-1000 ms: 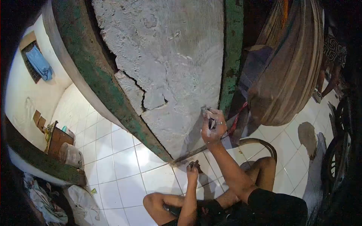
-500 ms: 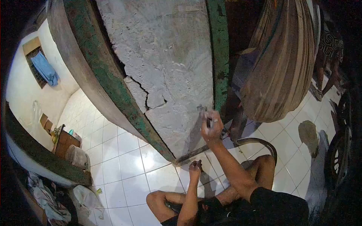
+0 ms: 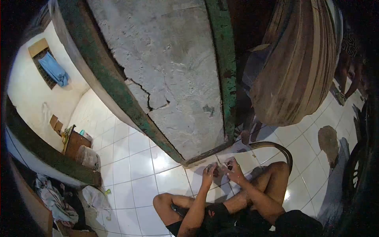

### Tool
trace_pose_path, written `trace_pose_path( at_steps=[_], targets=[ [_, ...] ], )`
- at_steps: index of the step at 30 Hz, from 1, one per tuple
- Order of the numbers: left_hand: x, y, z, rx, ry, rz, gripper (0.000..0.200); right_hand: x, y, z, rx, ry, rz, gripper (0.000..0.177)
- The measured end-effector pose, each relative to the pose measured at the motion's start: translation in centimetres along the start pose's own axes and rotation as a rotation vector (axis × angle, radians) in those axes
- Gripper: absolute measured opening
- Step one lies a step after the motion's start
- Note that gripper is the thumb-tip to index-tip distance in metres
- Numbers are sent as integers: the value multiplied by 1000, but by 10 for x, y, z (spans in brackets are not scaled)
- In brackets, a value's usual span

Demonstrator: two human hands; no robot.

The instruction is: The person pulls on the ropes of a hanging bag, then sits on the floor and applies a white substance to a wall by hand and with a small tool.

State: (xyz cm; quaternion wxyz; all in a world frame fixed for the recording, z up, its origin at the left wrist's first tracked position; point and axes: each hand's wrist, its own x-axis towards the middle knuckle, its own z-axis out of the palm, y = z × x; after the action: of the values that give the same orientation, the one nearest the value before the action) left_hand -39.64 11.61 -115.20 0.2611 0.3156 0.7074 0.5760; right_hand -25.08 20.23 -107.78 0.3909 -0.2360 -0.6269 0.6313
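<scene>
My left hand (image 3: 210,170) is above the tiled floor, its fingers curled round something dark that I cannot make out. Close beside it on the right, my right hand (image 3: 234,170) is closed in a pinch. A small pale bit shows at its fingertips, too small to name. The two hands almost meet in front of my crossed legs. Ahead of them rises a grey plastered wall (image 3: 173,79) with a jagged crack and a darker patch low on its right side.
Green-painted frame posts (image 3: 224,67) edge the wall. A striped hanging cloth (image 3: 294,75) sags at the right, near a curved tube (image 3: 276,147) on the floor. Another person's legs (image 3: 347,79) show at far right, above a wheel (image 3: 353,170). A white plastic bag (image 3: 96,199) lies at left.
My right hand has come down from the wall to beside my left hand. My left hand has risen slightly to the right. The view has shifted a little.
</scene>
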Motion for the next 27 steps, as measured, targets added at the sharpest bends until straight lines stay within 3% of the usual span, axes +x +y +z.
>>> trace_pose_path(
  at_steps=[2,3,6,7,9,11,13,16,18,19,20,21,24,26,27],
  targets=[
    [-16,111,3,-479,8,-538,35,0,-2,1,58,9,278,38],
    [-20,100,0,-562,-134,-339,36,-3,-6,3,3,24,471,38],
    [-34,99,12,-389,-63,-181,36,-2,-24,11,-163,140,414,35],
    [-36,104,12,-556,-85,-366,35,1,-23,11,-147,159,419,34],
    [-48,109,12,-391,-160,-248,33,3,-33,17,-37,169,496,35],
    [-47,101,18,-420,-157,-327,26,11,-35,16,-2,131,445,41],
    [-41,90,20,-321,-138,-177,21,13,-6,11,82,45,351,48],
    [-46,106,18,-87,-166,2,18,7,37,23,350,110,245,34],
    [-45,117,16,56,-182,106,19,8,41,24,508,118,305,31],
    [-44,117,16,107,-182,158,19,12,36,23,238,130,402,29],
    [-42,116,15,157,-182,210,20,13,30,19,219,65,396,29],
    [-33,79,10,194,-223,148,21,12,15,14,199,2,390,29],
    [-34,91,4,-210,-201,-211,23,6,-4,7,191,-48,371,26],
    [-42,106,-1,-354,-202,-221,26,10,8,4,155,-75,422,25],
    [-45,110,-5,-385,-210,-201,26,10,11,11,140,68,505,24]
  ],
)
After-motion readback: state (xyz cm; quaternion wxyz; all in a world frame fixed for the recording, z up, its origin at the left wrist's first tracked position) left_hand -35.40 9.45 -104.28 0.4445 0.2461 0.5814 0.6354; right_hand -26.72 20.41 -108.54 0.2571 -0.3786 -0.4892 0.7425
